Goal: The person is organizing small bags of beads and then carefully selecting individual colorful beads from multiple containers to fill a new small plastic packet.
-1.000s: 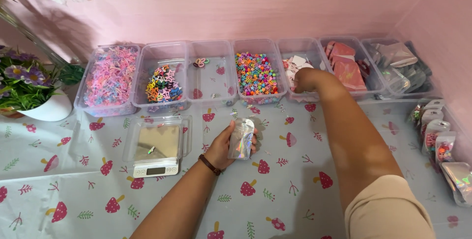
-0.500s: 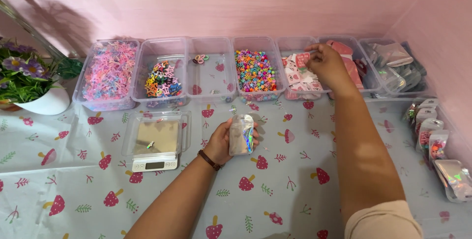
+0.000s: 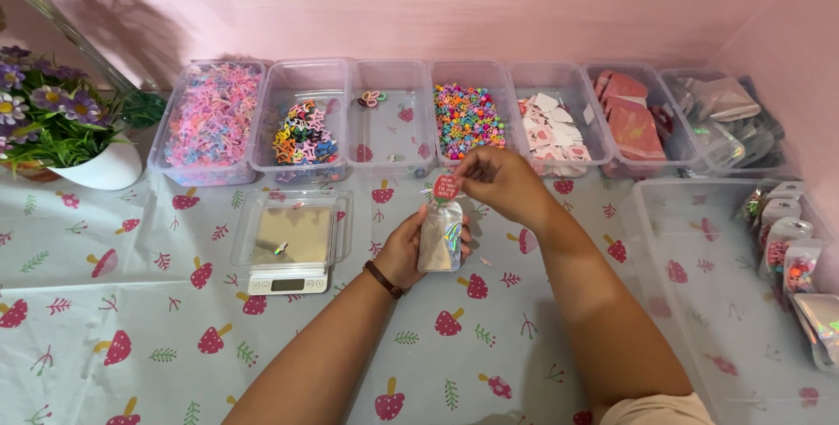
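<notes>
Pouch in left hand, right hand above

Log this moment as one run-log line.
left hand: holds small pouch | right hand: pinches red round card at pouch top | scale: left of pouch

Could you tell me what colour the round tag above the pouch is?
The round tag is red, seen in the head view.

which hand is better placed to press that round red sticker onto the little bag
Right. The right hand already pinches the round red sticker just above the top of the small shiny bag, while the left hand is wrapped around the bag, holding it upright.
</notes>
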